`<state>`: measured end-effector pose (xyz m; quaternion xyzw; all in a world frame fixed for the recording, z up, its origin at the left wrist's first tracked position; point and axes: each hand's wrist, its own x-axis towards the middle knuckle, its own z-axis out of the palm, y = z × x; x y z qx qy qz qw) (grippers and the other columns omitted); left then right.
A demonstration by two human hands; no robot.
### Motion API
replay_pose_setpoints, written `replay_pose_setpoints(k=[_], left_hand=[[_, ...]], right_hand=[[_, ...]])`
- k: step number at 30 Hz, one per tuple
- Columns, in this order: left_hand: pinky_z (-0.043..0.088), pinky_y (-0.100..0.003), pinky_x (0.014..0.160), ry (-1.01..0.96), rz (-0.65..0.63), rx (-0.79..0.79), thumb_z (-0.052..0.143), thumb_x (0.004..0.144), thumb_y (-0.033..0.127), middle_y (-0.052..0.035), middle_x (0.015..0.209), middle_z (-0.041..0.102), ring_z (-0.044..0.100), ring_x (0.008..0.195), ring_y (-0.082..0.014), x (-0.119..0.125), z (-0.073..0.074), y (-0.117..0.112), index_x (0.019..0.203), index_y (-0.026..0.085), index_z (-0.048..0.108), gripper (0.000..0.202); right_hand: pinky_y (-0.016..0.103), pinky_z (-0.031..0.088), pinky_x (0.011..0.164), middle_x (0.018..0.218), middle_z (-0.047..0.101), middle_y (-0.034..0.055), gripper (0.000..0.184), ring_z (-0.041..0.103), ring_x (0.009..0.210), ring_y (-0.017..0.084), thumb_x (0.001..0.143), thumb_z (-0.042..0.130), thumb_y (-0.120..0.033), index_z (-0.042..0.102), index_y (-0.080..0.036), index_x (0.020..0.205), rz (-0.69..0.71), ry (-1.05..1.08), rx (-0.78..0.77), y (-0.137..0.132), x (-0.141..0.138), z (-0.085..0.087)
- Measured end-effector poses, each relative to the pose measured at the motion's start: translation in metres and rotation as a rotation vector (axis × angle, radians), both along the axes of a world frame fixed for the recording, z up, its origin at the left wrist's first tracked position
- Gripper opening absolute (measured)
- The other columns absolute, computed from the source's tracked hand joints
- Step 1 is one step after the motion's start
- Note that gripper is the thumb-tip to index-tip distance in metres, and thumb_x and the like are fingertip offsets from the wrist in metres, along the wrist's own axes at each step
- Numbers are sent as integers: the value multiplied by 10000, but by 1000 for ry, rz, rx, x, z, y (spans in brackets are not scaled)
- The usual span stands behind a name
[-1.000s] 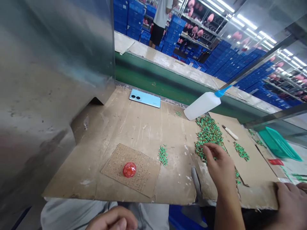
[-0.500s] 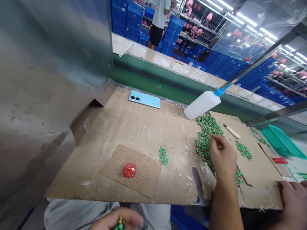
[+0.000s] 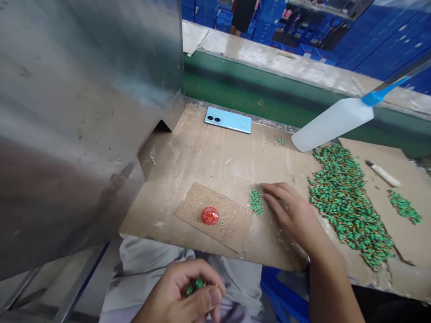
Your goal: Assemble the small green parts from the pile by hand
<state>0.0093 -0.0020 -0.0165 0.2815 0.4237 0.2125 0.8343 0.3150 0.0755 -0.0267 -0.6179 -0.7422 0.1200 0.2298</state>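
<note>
My left hand (image 3: 183,296) is curled above my lap, below the table's front edge. Its fingers wrap round several small green-and-gold pieces (image 3: 198,283). My right hand (image 3: 296,213) rests just right of a little heap of green bits (image 3: 256,202), fingers stretched out and thumb apart, with nothing visible in it. A large spread of green-and-gold pieces (image 3: 350,211) lies to the right of that hand. Left of the little heap, a shiny red round blob (image 3: 210,216) sits on a rough cardboard piece (image 3: 232,226).
A light blue phone (image 3: 229,120) lies at the back. A white squeeze bottle (image 3: 332,123) with a blue nozzle leans beside the large spread. Farther right are a white-handled tool (image 3: 385,174) and another green heap (image 3: 404,206). A metal panel (image 3: 84,112) bounds the left.
My right hand has moved left from the large spread to beside the little heap. My left hand has come further into view, still holding green pieces. The view has tilted down.
</note>
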Motion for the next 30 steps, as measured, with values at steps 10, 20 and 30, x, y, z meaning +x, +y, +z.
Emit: replay_pose_setpoints(k=[10,20,30], left_hand=[[327,-204,506,-28,27,20,800,892,571,-18,680,693,417,488,-68,-5,0,-3,1012,171,815,418],[383,-215,567,-1,-10,88,721,956,560,-9,726,634,468,585,-100,-4,-1,3,952,165,795,402],[392,-200,596,30,-59,101,698,968,551,8,733,617,474,618,-98,-5,-4,1,981,182,777,378]], right_hand=[[425,558,816,939,736,95,275,702,882,262,1018,579,-436,725,-209,964,-7,39,-47,7,4,0],[373,572,706,880,816,67,250,746,763,241,921,693,-461,783,-228,915,-182,126,-46,-11,7,6],[379,629,723,883,836,73,260,793,763,241,953,680,-460,794,-226,965,-225,258,-114,-14,6,5]])
